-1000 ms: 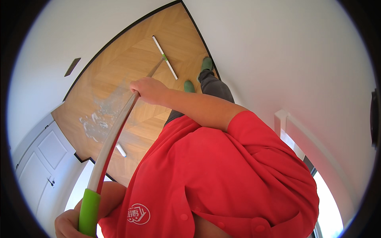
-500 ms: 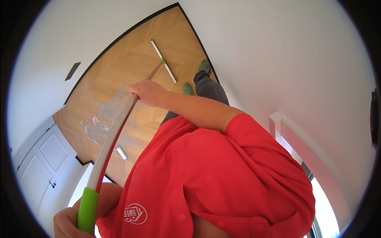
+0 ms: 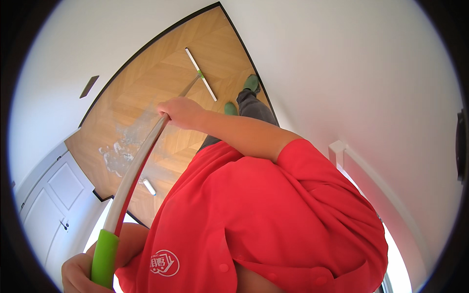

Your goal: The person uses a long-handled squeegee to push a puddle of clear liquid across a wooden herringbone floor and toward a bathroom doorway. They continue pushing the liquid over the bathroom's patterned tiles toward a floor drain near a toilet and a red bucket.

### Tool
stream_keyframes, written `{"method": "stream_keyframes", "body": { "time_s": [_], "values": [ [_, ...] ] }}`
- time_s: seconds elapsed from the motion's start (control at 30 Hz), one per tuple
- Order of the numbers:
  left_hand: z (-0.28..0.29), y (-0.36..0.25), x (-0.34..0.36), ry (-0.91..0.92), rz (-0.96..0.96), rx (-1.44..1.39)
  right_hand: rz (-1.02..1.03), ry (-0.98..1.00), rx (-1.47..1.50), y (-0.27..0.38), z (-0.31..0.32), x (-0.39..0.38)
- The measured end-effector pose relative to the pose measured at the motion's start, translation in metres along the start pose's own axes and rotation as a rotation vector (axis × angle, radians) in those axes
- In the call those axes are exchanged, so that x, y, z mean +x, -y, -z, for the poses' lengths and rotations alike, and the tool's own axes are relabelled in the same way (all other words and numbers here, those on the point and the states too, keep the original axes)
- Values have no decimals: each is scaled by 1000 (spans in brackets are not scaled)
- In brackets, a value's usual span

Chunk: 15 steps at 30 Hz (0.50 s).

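I hold a floor squeegee [image 3: 128, 193] by its long pale pole, which slants from the lower left up to the far floor. My left hand [image 3: 80, 273] is wrapped round the green grip [image 3: 105, 259] at the pole's upper end. Further down the pole, my right hand [image 3: 181, 112] is closed, its forearm crossing in front of my red shirt. The squeegee's long, narrow white head [image 3: 208, 89] lies on the wood floor [image 3: 161, 73], with a green joint at its middle. To the left of the pole, whitish suds [image 3: 117, 156] spread over the floor.
A white bottle [image 3: 149, 187] lies on the floor near the suds. My green shoes [image 3: 251, 83] stand by the dark skirting at the right wall. White walls flank the floor, with a panelled door [image 3: 53, 200] at left and a white railing [image 3: 361, 171] at right.
The pole's green grip and my left hand have shifted slightly left. My right hand and the squeegee head have barely moved.
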<state>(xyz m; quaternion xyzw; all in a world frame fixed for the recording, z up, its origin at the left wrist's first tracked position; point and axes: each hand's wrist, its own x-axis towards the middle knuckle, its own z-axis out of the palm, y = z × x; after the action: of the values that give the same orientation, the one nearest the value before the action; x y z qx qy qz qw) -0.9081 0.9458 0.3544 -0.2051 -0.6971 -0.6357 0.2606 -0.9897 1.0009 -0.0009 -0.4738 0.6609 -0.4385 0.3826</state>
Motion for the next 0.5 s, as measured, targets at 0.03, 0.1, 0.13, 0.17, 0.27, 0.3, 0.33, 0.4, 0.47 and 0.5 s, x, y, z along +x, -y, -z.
{"method": "stream_keyframes", "body": {
  "time_s": [0.03, 0.1, 0.13, 0.17, 0.27, 0.3, 0.33, 0.4, 0.47, 0.5],
  "values": [
    [-2, -1, 0, 4, 4, 7, -2, 16, -2, 2, 1, 0],
    [-5, -3, -2, -32, -16, 16, 9, 38, -7, 3, 0, 1],
    [-4, -3, -4, -48, -30, 16, 20, 37, -13, 1, -2, 2],
    [-3, -2, -6, -43, -36, 4, 31, 37, -19, 0, -4, 3],
    [2, -4, -14, -38, -42, 2, 45, 31, -24, -8, -13, 7],
    [3, -5, -16, -37, -26, 5, 29, 85, -40, -10, -15, 9],
    [6, -7, -20, -35, -13, 8, 14, 134, -59, -11, -16, 12],
    [18, -16, -34, -6, 0, 65, 52, 209, -112, -14, -11, 21],
    [37, -29, -55, -5, 29, 112, 146, 267, -178, -18, -3, 24],
    [42, -35, -58, -54, 47, 160, 120, 233, -208, -22, 5, 25]
  ]
}}
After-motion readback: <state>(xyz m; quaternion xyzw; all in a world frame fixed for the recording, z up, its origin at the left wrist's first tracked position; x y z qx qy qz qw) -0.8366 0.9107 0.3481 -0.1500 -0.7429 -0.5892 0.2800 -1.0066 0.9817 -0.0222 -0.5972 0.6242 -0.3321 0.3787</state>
